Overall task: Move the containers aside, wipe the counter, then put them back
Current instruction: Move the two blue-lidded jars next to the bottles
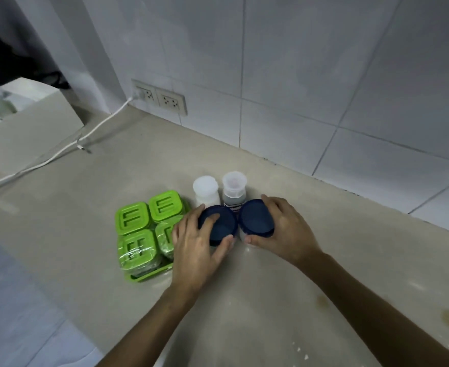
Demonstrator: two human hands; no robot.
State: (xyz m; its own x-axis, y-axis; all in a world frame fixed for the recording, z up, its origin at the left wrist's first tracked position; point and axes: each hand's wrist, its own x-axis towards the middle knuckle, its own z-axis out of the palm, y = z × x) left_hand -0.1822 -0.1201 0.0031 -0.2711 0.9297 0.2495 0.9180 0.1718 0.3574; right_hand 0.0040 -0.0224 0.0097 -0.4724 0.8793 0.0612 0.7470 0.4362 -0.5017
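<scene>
Left hand: your left hand (191, 242) curls round the left blue-lidded jar (219, 223), gripping it from 8 o'clock, with the thumb on the near side.
Right hand: your right hand (284, 229) curls round the right blue-lidded jar (256, 218), gripping it from 4 o'clock.
Where the jars are: they are side by side in the middle of the surface (271, 300). Their lids are almost touching, and I cannot tell if they really meet. The right one looks a bit tipped.
Behind them: at 12 o'clock, very close, stand a white-capped bottle (205, 189) and a clear-capped bottle (234, 188).
To the side: at 9 o'clock, just beside your left hand, is a wrapped pack of green-lidded boxes (144, 229).
Step now: it looks like you are lining the two jars up in a row in front of the bottles.
Next move: set both jars flat and straight. Go slowly, because the bottles are tall and thin, and a bump could knock them over. Then open your fingers and lift your hands straight up.
</scene>
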